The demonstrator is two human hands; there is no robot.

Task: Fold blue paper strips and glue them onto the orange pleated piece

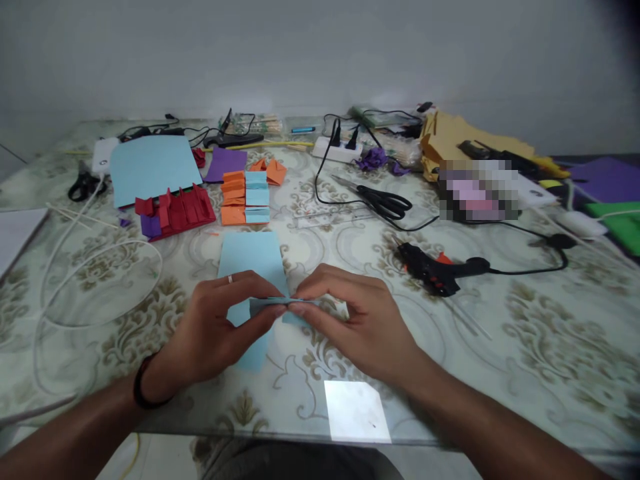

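My left hand (220, 320) and my right hand (355, 313) meet above the front middle of the table. Between the thumb and fingertips of both is a folded piece of light blue paper (267, 303), seen nearly edge-on. The fingers of each hand are pinched closed on it. Under my left hand lies a flat light blue paper strip (253, 257), partly covered by the hand. Behind it are folded orange paper pieces (233, 197) beside folded light blue paper pieces (257, 197). Red folded paper (183, 212) lies farther left.
Right of my hands lies a black glue gun (430, 267) with a trailing cord. Large scissors (380, 199) lie behind it, near a white power strip (337, 149). A light blue sheet (154, 167) and a looped white cable (47, 280) are on the left.
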